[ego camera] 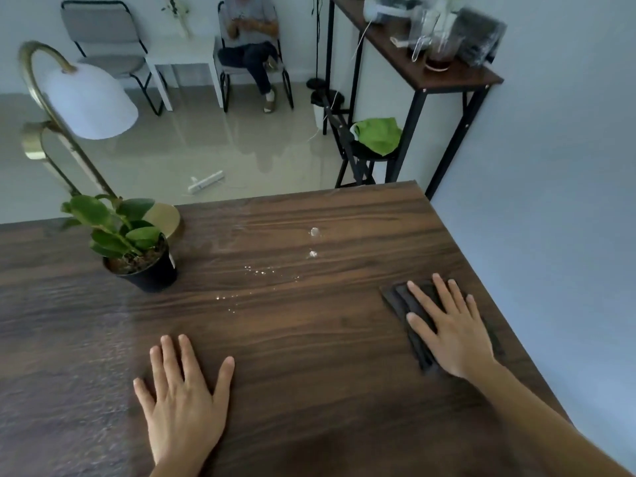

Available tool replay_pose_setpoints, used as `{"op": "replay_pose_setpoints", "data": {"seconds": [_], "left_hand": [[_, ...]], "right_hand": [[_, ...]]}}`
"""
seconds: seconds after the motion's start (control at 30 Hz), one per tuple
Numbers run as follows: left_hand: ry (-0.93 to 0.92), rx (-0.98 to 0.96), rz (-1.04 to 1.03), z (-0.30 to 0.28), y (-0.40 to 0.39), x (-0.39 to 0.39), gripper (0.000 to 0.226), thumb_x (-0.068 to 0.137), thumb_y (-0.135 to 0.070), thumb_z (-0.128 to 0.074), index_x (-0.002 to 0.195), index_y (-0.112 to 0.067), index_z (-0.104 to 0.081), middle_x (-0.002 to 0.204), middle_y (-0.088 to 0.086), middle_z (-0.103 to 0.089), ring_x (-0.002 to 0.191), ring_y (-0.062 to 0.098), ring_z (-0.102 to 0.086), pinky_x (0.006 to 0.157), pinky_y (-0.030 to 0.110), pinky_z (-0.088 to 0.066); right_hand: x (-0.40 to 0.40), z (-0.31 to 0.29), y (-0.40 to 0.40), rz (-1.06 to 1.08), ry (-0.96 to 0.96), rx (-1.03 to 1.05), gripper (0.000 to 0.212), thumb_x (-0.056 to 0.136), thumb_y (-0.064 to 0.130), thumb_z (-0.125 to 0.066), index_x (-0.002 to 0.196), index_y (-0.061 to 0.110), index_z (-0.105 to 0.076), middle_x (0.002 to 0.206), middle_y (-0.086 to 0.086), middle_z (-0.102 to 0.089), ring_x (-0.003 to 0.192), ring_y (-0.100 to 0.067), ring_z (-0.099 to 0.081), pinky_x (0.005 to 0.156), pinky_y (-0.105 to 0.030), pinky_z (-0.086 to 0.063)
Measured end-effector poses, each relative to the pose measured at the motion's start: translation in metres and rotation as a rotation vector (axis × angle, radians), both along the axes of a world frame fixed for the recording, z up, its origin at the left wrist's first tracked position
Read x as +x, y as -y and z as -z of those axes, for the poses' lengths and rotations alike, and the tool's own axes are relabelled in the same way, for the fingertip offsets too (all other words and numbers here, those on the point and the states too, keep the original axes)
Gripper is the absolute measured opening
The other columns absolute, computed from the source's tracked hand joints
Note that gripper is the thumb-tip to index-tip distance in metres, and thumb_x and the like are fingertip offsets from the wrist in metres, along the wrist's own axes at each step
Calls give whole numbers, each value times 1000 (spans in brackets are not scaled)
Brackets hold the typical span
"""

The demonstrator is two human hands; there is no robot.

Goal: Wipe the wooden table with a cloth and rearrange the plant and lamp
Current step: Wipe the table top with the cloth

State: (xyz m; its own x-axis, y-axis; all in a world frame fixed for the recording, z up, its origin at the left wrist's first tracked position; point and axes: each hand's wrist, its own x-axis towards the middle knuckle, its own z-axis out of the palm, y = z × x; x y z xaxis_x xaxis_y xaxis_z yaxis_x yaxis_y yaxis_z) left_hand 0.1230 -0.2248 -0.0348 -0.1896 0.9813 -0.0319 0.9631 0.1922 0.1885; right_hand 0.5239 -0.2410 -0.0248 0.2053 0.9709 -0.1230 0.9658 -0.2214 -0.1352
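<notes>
The dark wooden table (309,339) fills the lower view. My right hand (451,328) lies flat, fingers spread, on a folded dark cloth (399,297) near the table's right edge. My left hand (184,397) rests palm down on bare wood at the front, holding nothing. Water drops (313,242) and small splashes (261,270) sit at the middle of the table. A green plant in a black pot (144,266) stands at the left. Behind it rises a brass lamp with a white shade (89,101), its round base (165,218) at the far edge.
Beyond the table's far edge are a stool with a green cloth (378,134), a tall dark console table (420,63) with jars, a power strip (206,180) on the floor, chairs and a seated person (251,46). A wall runs along the right.
</notes>
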Motion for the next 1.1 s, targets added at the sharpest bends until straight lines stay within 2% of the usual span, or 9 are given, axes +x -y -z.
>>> {"op": "replay_pose_setpoints", "data": {"seconds": [0.13, 0.27, 0.47, 0.53, 0.63, 0.8, 0.9, 1.0, 1.1], "left_hand": [[13, -11, -43, 0, -2, 2, 95, 77, -73, -16, 148, -11, -25, 157, 13, -22, 146, 27, -15, 114, 59, -17], [0, -33, -48, 0, -5, 4, 97, 78, -77, -11, 146, -10, -31, 155, 13, -29, 144, 27, -22, 111, 60, -20], [-14, -42, -63, 2, -6, 5, 99, 76, -80, -6, 147, -15, -28, 157, 9, -26, 145, 21, -18, 113, 57, -19], [-13, -31, -72, 3, -7, 5, 100, 75, -81, -6, 147, -16, -29, 156, 8, -27, 144, 21, -20, 113, 57, -20], [-10, -3, -91, 4, -8, 6, 102, 73, -84, -7, 145, -16, -33, 155, 9, -31, 142, 24, -27, 111, 58, -23], [-16, -1, -123, 0, -10, 7, 105, 70, -85, -5, 144, -16, -35, 153, 9, -34, 141, 26, -31, 110, 60, -25], [-7, -29, -114, -4, -8, 7, 103, 73, -83, -6, 144, -14, -36, 153, 11, -34, 141, 27, -30, 109, 60, -26], [-13, -35, -87, -4, -5, 6, 98, 78, -78, -7, 146, -12, -32, 155, 12, -30, 144, 23, -22, 111, 58, -23], [-26, -11, -69, -2, -1, 4, 93, 81, -75, -10, 150, -13, -19, 159, 8, -17, 147, 19, -8, 116, 53, -14]], "right_hand": [[44, 0, -135, 304, -6, 27, 64, 92, 67, -12, 151, 45, -4, 164, -11, -6, 149, -35, -2, 119, -55, -7], [-1, -4, -255, 440, -53, -30, 67, 94, 64, -13, 154, 36, -3, 163, -17, 6, 148, -39, 6, 118, -57, 2], [-193, -4, -296, -171, -80, -38, 63, 96, 59, -14, 154, 37, -2, 163, -15, 8, 149, -37, 10, 119, -54, 7], [-211, -5, -289, -348, -95, -62, 60, 97, 58, -16, 153, 39, -4, 163, -14, 7, 149, -35, 9, 119, -53, 5], [-168, -7, -294, -489, -98, -66, 57, 97, 59, -15, 152, 45, -5, 165, -6, 4, 150, -29, 6, 121, -50, 1], [3, 1, -294, -51, -49, 26, 60, 96, 61, -11, 152, 42, -4, 164, -7, 2, 150, -30, 2, 121, -49, -2], [81, 4, -282, 215, -45, -8, 72, 89, 71, -2, 153, 38, -10, 164, -10, -3, 148, -36, -4, 119, -57, -12], [58, -2, -277, 361, -73, -40, 63, 96, 62, -12, 153, 37, -5, 164, -12, 3, 149, -37, -1, 119, -54, -9], [-23, -4, -261, 119, -28, -24, 64, 95, 63, -12, 153, 39, -1, 164, -12, 6, 149, -35, 4, 120, -53, 1]]}}
